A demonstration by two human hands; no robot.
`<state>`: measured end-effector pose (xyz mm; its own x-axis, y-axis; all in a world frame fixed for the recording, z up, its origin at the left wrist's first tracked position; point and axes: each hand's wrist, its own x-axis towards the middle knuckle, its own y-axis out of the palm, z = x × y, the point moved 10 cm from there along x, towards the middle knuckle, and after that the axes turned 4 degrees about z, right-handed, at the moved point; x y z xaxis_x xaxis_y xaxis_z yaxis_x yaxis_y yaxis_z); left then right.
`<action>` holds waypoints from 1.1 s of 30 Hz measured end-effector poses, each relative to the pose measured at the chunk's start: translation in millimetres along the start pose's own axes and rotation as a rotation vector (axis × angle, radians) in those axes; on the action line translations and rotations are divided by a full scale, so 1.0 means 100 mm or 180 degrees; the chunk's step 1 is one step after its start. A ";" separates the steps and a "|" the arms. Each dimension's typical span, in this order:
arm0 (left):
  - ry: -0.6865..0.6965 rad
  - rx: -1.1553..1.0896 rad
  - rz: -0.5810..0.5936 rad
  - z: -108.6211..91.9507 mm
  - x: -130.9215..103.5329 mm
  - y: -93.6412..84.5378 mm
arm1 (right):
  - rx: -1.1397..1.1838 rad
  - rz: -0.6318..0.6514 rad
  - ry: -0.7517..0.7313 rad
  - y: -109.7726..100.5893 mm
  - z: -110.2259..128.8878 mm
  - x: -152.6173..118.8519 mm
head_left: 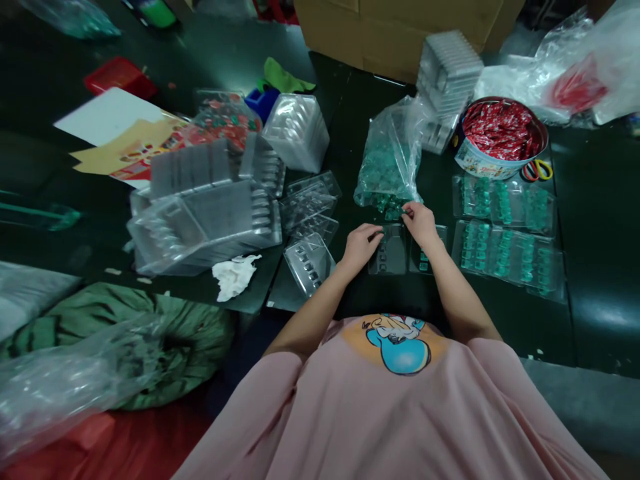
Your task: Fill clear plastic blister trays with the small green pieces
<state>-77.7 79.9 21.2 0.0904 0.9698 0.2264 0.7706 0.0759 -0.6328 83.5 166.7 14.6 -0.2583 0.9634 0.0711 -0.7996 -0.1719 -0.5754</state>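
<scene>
My left hand [361, 244] is closed at the upper left edge of a clear plastic tray [394, 257]; its fingertips pinch something too small to make out. My right hand [419, 221] reaches to the small green pieces [391, 205] spilling from the mouth of a clear bag [389, 155], and its fingertips are pressed together on a green piece. Beside the first tray, partly under my right forearm, lies another tray [415, 261] with a few green pieces. Trays filled with rows of green pieces [505, 252] are at the right.
Stacked clear trays [215, 217] stand at the left, with loose ones [310, 263] nearer me. A round tin [493, 163] of red wrapped items, scissors [537, 171] and another tray stack [445, 83] are at the back right. A cardboard box [400, 33] stands behind.
</scene>
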 end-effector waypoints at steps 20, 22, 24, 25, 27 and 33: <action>-0.0161 -0.1169 -0.0405 -0.08 -0.08 -0.28 | 0.1089 0.0705 -0.0477 0.28 0.57 -0.59; -0.0168 -0.1076 -0.0409 -0.05 -0.11 -0.32 | 0.0919 0.0755 -0.0477 0.29 0.55 -0.61; -0.0150 -0.0890 -0.0339 -0.04 -0.17 -0.34 | 0.0863 0.0701 -0.0421 0.25 0.49 -0.61; -0.0131 -0.0754 -0.0260 -0.05 -0.20 -0.33 | 0.0878 0.0669 -0.0382 0.22 0.46 -0.60; -0.0052 -0.0418 -0.0017 -0.06 -0.25 -0.26 | 0.0948 0.0604 -0.0287 0.17 0.37 -0.59; 0.0425 0.0193 0.0457 -0.14 -0.30 0.03 | 0.1052 0.0514 -0.0130 0.10 0.19 -0.58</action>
<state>-69.4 47.6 22.5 0.2825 0.9326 0.2244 0.7049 -0.0431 -0.7080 80.2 105.3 20.3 -0.4116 0.9106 0.0373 -0.8770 -0.3846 -0.2880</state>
